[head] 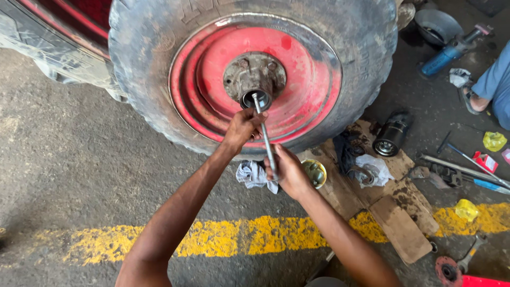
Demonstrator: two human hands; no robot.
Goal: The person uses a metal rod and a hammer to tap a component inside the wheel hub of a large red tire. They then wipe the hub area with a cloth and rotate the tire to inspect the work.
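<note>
Wheel: large, worn tyre on a red rim, standing upright on the tarmac floor. Bare hub at centre, grey and greasy, with an open bore low on its face.

Metal rod: long, slim, steel-coloured. Upper tip sits in the hub bore; shaft slants down and slightly right toward the person.

Left hand: grip closed around the upper part of the rod, just below the hub.

Right hand: grip closed around the lower end of the rod, near a white rag on the floor.

Handling note, as a judgement: the rod works best kept in line with the bore, the upper hand steering the tip, the lower hand supplying force. Two spaced holds look right for this; a slip on grease is the likely fault, so firm, dry holds matter. Pressure should go along the shaft, not sideways, lest the tip skid off the bore edge.

Nearby: small yellow tub just beside the right hand; cardboard sheets bearing a black cylindrical part; blue power tool and metal bowl further off; yellow painted line across the floor; another person's leg at the right edge.
</note>
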